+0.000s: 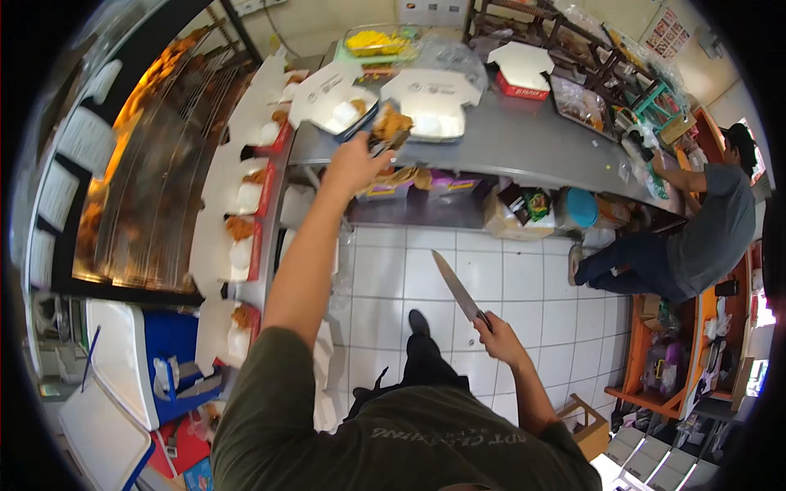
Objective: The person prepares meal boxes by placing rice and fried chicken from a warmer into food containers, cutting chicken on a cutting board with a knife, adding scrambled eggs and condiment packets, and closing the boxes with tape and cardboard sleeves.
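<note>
My left hand (356, 162) grips metal tongs (382, 146), whose jaws hold a piece of fried chicken (392, 124) above the steel counter. Just behind the chicken is an open takeaway box (455, 124) with a white wrapped portion (428, 125) in it. To its left, another open box (334, 113) holds a white portion and a browned piece of food. My right hand (502, 339) holds a large kitchen knife (457, 285) by its handle, low over the tiled floor, with the blade slanting up and left.
Several red open boxes (263, 190) with fried chicken and white portions line the left counter, beside a lit glass display cabinet (147, 184). A glass dish of yellow food (376, 43) stands at the back. Another person (706, 227) stands at the counter's right end. Cartons (519, 218) sit below.
</note>
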{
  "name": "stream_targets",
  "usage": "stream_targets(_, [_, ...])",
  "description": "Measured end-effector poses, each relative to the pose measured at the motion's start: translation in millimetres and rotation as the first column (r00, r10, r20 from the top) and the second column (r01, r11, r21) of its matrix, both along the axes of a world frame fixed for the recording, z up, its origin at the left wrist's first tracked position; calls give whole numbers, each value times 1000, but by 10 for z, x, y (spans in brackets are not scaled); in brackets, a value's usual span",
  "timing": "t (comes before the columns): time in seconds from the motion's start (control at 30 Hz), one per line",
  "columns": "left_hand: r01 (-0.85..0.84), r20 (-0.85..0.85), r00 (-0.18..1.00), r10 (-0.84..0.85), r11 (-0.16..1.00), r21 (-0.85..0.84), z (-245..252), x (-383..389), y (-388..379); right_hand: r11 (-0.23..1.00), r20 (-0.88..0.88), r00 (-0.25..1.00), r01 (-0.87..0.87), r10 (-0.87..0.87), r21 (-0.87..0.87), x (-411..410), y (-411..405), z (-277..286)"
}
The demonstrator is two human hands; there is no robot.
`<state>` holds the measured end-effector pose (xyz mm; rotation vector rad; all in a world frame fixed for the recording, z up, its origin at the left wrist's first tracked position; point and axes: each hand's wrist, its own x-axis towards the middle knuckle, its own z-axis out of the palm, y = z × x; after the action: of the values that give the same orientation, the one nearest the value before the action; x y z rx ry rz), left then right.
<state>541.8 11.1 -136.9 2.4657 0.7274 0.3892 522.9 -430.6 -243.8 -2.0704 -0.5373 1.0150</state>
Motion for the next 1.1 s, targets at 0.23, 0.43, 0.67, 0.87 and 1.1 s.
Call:
stream_targets(0.23, [10, -343, 939, 6, 999, 47, -698, 2161, 38, 895, 242, 899, 410, -365, -176, 501, -912, -161])
stream_targets(0.43, [27, -490, 870, 53, 987, 156, -709, 2391, 24, 853, 230, 877, 470, -423, -224, 662, -1196, -208])
stream_targets(0.67, [6, -422, 901, 97, 971, 237, -284, 1934, 40, 939, 297, 920, 309, -255, -151, 1070, -583, -23])
stream_targets(0.87, [-316, -49, 949, 313, 946, -76, -419, 475, -298, 997, 330, 944, 33, -9, -67, 1183, 26, -54])
stream_targets(1.1, [-709, -24, 665, 747, 620, -337, -919, -2437, -1305, 955, 4, 955, -295, 295, -26, 965, 843, -217])
